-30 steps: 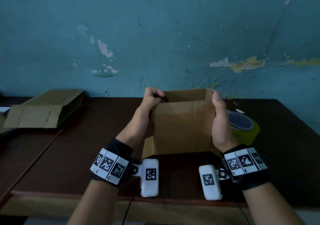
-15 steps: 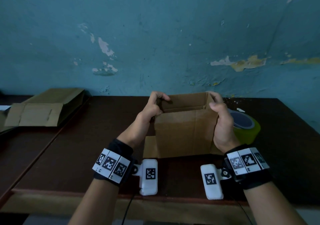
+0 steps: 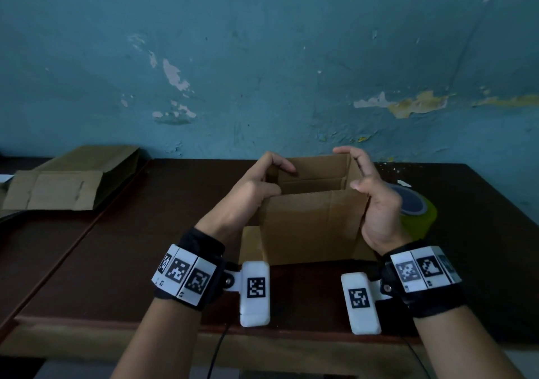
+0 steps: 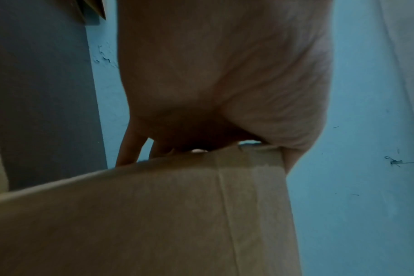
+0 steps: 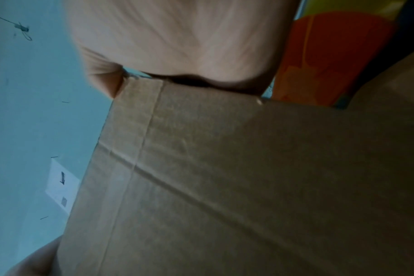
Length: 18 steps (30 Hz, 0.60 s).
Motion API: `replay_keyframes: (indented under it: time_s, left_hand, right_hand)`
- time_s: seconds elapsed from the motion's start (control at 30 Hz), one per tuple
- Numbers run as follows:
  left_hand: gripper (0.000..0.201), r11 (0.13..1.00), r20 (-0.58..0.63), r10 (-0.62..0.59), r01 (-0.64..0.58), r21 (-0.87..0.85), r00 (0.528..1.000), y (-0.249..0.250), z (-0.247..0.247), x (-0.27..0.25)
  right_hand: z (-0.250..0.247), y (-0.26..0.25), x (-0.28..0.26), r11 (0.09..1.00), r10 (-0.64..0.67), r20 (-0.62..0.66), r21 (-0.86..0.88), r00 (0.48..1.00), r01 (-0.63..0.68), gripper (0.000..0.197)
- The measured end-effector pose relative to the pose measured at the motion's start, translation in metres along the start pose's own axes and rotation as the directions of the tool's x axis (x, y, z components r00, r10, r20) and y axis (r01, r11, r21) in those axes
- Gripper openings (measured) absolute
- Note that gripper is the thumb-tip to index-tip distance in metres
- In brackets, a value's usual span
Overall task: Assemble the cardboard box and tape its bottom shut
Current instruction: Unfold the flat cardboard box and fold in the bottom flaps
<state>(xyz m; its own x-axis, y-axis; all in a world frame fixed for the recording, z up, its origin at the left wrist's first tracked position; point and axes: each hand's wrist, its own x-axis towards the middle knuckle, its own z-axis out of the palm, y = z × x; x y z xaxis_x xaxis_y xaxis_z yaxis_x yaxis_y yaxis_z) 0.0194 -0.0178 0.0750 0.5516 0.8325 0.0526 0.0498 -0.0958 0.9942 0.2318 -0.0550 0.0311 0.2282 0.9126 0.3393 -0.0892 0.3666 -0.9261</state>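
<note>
Cardboard, brown and corrugated, makes up the open-topped rectangular box (image 3: 312,224) we have standing upright near the middle of the dark brown wooden table (image 3: 116,262), a little toward the near edge. Our left hand (image 3: 256,192) curls over the left top rim, fingers hooked inside and thumb on the near wall. Our right hand (image 3: 376,203) lies against the right wall with its heel and thumb on the cardboard, while its fingers arch over the top corner; whether those fingertips actually touch the rim we cannot tell. The upper flaps look folded down inside (the wrist views show only blurred cardboard and palm).

A loose flap (image 3: 250,247) splays outward at the lower left, flat on the table, so we judge the bottom is not yet closed, let alone taped. The main risk is the box racking: if our hands squeeze unevenly, the walls could skew into a parallelogram and the bottom flaps would meet crookedly. Turning it over with only the rim held could let it fold flat again.

Just beside the right wall, partly behind our hand, sits the yellow-green roll of packing tape (image 3: 417,212); a careless tilt of the box could knock it. Flattened brown cardboard sheets (image 3: 55,189) lie well apart at the far left.
</note>
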Motion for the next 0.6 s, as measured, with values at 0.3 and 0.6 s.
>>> replay_keyframes:
  time_s: [0.3,0.6]
  left_hand:
    - [0.041,0.994,0.043,-0.037,0.041,-0.098,0.998,-0.009,0.003,0.002]
    - [0.039,0.993,0.083,0.044,-0.035,-0.116,0.996,-0.023,-0.005,0.002]
  right_hand:
    - [0.000,0.002,0.001,0.999,-0.026,0.016,0.026,1.000,0.026,0.070]
    - [0.000,-0.003,0.001,0.998,-0.055,0.047,-0.008,0.997,0.055,0.067]
